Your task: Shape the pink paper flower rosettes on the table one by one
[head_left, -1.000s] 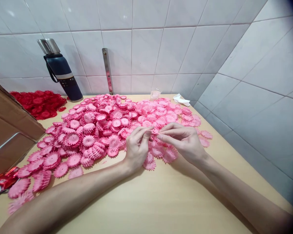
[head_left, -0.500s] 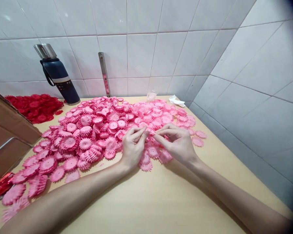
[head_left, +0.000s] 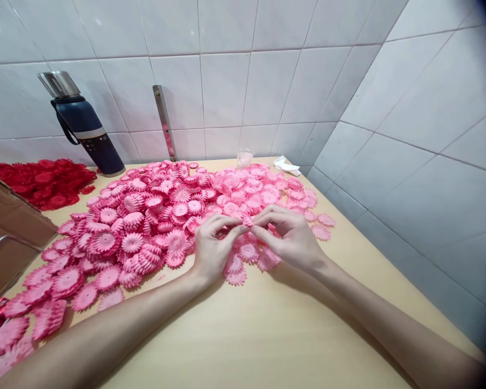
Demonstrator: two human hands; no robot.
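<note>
Between my fingertips is a small pink petal piece, pinched from both sides above the table. My left hand grips its left edge with thumb and forefinger. On the opposite edge, the thumb and fingers of my right hand are closed. Much of the piece is hidden by the fingers. Behind and to the left spreads a large heap of pink scalloped flower discs, many stacked together. Paler pink discs lie just beneath my hands.
A pile of red flower pieces lies at the back left, beside a dark blue flask. A cardboard box stands at the left edge. Near the wall are a clear cup and a white tissue. The tabletop is light wood.
The view has shifted slightly, so the scene sits further left. My left fingers have moved from a tight bunch to a straighter pinch, and more of the pink piece shows between my hands.
</note>
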